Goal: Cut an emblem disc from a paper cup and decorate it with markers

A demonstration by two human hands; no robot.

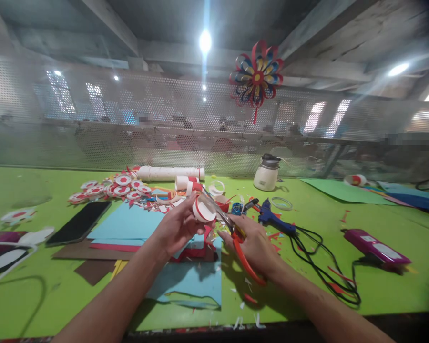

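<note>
My left hand [177, 227] holds a small white and red paper ring [203, 211] up above the green table [39, 190]. My right hand [254, 244] grips red-handled scissors [241, 252], and their blades point up-left and meet the paper ring. Under both hands lie light blue paper sheets [128, 221] and red paper [110, 247], with small paper scraps around them.
A black phone [79, 222] lies left of the sheets. Red and white paper discs [107, 189] and a white roll [171, 172] sit behind. A blue glue gun [271, 216] with black cable, a purple device [375, 246], a white jar [267, 174] and a hanging paper flower [256, 76] are to the right.
</note>
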